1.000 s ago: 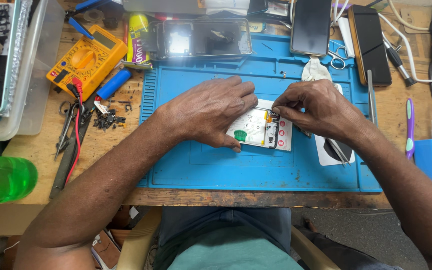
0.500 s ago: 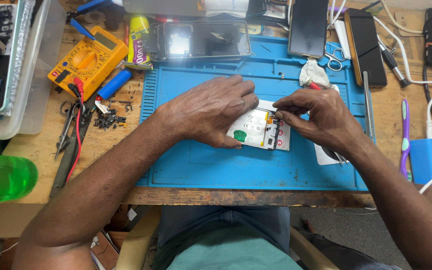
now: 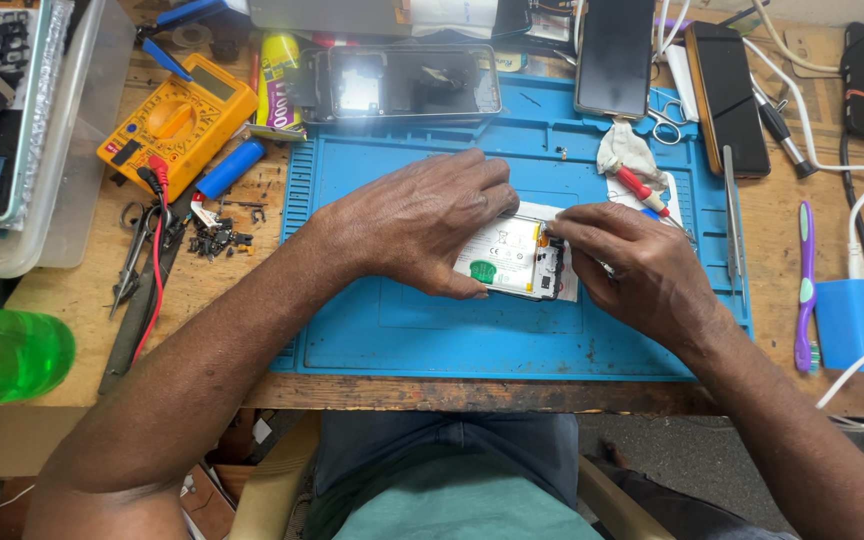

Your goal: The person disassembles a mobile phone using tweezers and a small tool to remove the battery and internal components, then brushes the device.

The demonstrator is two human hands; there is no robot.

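Both hands on the opened phone, mid-mat.

The phone lies back-up on the blue mat, white battery showing, right between the two hands. Left hand is spread flat over its left end, fingers pressing it down, thumb along the lower edge. Right hand comes in from the right, fingertips pinched at the phone's top right corner beside the dark board strip; whether they grip a part there, I can't tell. A red-handled screwdriver lies just behind the right hand, next to a white cloth. Tweezers rest on the mat's right edge. Another phone shell sits at the mat's far edge, yellow multimeter off to the left.
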